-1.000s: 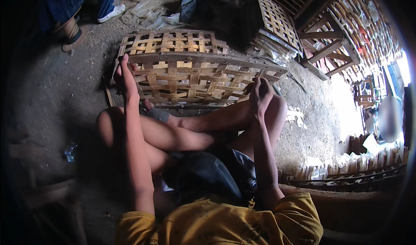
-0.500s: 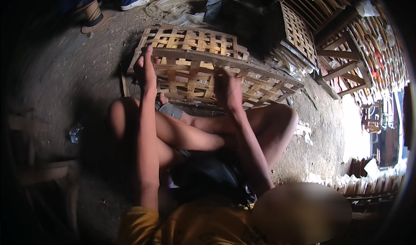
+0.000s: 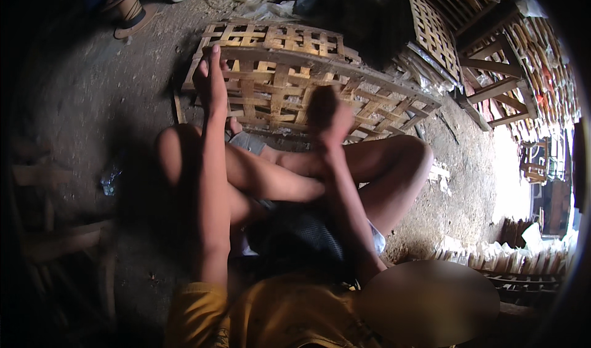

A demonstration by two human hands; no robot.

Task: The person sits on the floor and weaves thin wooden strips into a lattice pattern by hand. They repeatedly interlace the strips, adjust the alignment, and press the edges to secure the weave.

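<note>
A crate-like piece woven of flat bamboo or wood strips (image 3: 280, 92) stands on the ground in front of my crossed legs. A long wooden bar (image 3: 289, 57) runs along its top. My left hand (image 3: 211, 83) grips the bar's left end, one digit pointing up and the others curled about the edge. Over the middle of the lattice is my right hand (image 3: 335, 123), closed like a fist and smeared by motion. Something dark (image 3: 322, 101) shows at its far side, too blurred to name.
More woven panels (image 3: 434, 34) and wooden racks (image 3: 492, 92) stand at the right. Plastic sheeting (image 3: 258, 9) lies at the back. Another person's feet (image 3: 132, 21) are at the far left. A wooden stool-like piece (image 3: 68, 243) sits in shadow at the left.
My right hand has shifted slightly nearer and to the right, with its fist turned. The left hand keeps its hold on the bar. The whole view has shifted a little.
</note>
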